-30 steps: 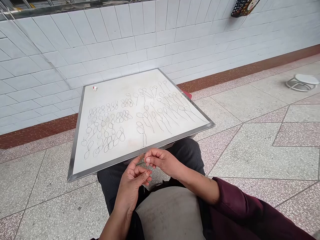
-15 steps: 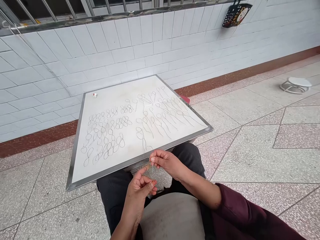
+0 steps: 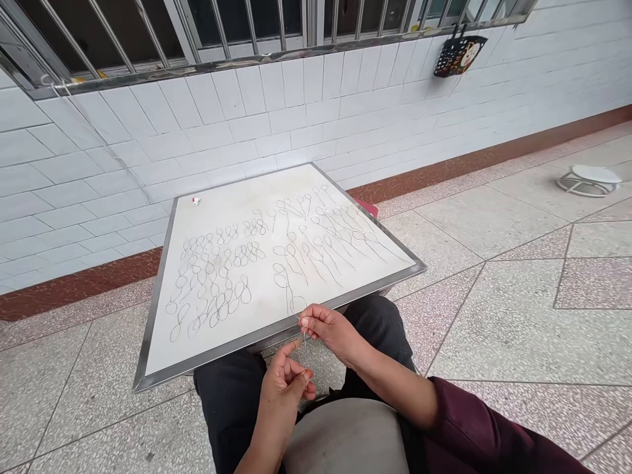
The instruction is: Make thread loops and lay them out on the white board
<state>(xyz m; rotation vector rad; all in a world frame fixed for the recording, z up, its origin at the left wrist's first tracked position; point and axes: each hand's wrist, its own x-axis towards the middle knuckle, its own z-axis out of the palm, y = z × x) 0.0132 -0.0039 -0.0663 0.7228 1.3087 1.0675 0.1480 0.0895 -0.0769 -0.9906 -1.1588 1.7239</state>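
A thin pale wire or thread (image 3: 305,349) runs between my two hands, in front of the table's near edge. My right hand (image 3: 320,326) pinches its upper end between thumb and forefinger. Lower down, my left hand (image 3: 289,382) closes thumb and fingers on the other end, with the forefinger stretched up and something tan at its tip. Beyond my right hand, a thin strand curves on the table (image 3: 227,197). Several thin wire-like loops (image 3: 244,289) shaped like figure eights lie on the left half. Single loops with long tails (image 3: 328,247) lie on the right half.
A small white and red object (image 3: 196,201) sits at the table's far left corner. The tiled wall (image 3: 266,122) stands behind, with a barred window above. A dark basket-like bag (image 3: 459,56) hangs at right. A round white stool (image 3: 590,179) stands on the floor.
The camera has tilted up a little, so the scene sits lower and more window shows. Both hands keep their hold on the strand, with hardly any shift between them.
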